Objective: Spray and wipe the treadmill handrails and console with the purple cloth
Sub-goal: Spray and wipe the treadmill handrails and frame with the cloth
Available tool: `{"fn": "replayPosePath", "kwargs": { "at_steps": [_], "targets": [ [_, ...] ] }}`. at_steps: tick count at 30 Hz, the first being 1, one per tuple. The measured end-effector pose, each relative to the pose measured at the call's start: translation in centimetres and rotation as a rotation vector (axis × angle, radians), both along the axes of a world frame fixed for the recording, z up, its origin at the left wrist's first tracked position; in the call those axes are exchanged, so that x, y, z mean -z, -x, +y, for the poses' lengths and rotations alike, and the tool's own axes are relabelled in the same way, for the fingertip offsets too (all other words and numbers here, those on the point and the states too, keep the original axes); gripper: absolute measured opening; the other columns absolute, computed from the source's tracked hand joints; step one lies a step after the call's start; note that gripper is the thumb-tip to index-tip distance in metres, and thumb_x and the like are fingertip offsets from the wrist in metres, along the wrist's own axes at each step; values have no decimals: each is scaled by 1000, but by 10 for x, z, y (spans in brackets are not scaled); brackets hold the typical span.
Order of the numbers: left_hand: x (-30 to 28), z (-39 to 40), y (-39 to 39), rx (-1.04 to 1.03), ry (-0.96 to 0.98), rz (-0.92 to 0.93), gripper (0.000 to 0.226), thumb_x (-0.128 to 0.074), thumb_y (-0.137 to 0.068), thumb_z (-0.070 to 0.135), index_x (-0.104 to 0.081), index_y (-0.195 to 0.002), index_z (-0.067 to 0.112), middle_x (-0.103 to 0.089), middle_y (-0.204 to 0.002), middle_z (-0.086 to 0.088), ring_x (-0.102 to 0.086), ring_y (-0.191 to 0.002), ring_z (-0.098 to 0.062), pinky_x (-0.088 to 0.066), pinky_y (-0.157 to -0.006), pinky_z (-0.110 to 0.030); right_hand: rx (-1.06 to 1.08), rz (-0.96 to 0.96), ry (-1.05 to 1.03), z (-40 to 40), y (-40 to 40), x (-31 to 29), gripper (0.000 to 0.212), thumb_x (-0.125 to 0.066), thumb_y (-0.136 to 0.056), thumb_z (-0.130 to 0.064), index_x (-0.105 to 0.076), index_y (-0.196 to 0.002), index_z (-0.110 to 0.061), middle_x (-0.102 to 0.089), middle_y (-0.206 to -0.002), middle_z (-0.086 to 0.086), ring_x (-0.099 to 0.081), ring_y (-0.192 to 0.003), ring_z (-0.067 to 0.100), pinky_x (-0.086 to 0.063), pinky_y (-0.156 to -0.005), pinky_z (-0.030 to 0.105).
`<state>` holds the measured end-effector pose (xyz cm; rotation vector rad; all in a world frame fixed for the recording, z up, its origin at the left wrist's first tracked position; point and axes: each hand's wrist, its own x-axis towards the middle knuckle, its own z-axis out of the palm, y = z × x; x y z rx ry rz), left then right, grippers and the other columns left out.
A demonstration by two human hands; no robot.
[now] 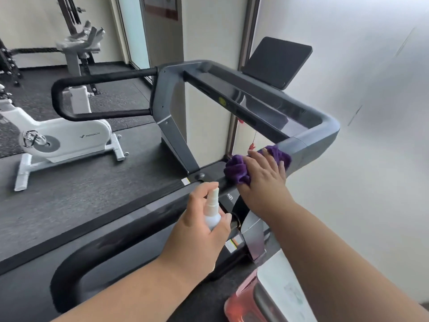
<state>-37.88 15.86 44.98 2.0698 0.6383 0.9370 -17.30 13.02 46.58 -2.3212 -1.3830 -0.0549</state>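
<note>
My right hand point(262, 177) presses the crumpled purple cloth point(236, 169) against the near right end of the treadmill's grey console frame point(320, 135), fingers spread flat over it. My left hand point(204, 228) grips a small white spray bottle point(212, 211), nozzle up, just below and left of the cloth. The dark glossy console panel point(255, 105) runs away to the upper left, with a black tablet screen point(276, 61) standing at its far side. One black handrail loop point(76, 98) sticks out at the far left, another black handrail point(76, 263) curves in the near foreground.
The treadmill belt and deck point(92, 205) lie below the console. A white exercise bike point(62, 138) stands on the dark floor to the left. A white wall point(371, 112) closes the right side. A pink and white object point(255, 296) sits at the bottom right.
</note>
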Motion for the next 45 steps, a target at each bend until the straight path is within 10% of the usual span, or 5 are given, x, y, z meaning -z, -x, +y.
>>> {"fn": "replayPosePath", "kwargs": {
  "at_steps": [11, 16, 20, 41, 45],
  "targets": [
    [-1, -2, -26, -129, 178, -40, 56, -66, -78, 46, -36, -117, 73, -59, -105, 26, -63, -91, -1, -45, -73, -7, -312, -168, -4, -16, -26, 6, 85, -28, -83, -88, -26, -152, -38, -28, -160, -6, -13, -151, 23, -16, -120, 54],
    [-3, -19, -46, -230, 124, -67, 53, -67, -87, 46, -35, -121, 71, -57, -112, 27, -62, -97, -4, -43, -78, -5, -404, -77, -180, -7, -59, -11, 62, -31, -91, -78, -61, -128, -38, -51, -143, -8, -41, -134, 19, -37, -108, 52],
    [-6, -34, -60, -297, 76, -59, 62, -69, -82, 38, -34, -124, 70, -58, -112, 24, -63, -93, -5, -44, -78, -6, -377, -224, -48, 2, -59, 2, 78, -27, -83, -86, -48, -138, -35, -43, -149, 4, -27, -144, 33, -16, -117, 59],
    [-4, -58, -74, -470, 82, -66, 58, -64, -76, 52, -36, -124, 68, -62, -115, 21, -64, -99, -6, -47, -83, -12, -640, -304, 16, 35, -53, -12, 84, -18, -75, -91, -59, -111, -27, -62, -104, -6, -60, -88, 24, -50, -72, 37],
    [-5, -58, -77, -520, 41, -90, 67, -76, -80, 40, -35, -123, 72, -61, -115, 24, -63, -101, -6, -48, -85, -13, -767, -315, 1, 40, -11, -7, 54, -40, -80, -66, -52, -117, -28, -57, -105, -2, -58, -86, 27, -43, -65, 35]
  ]
}}
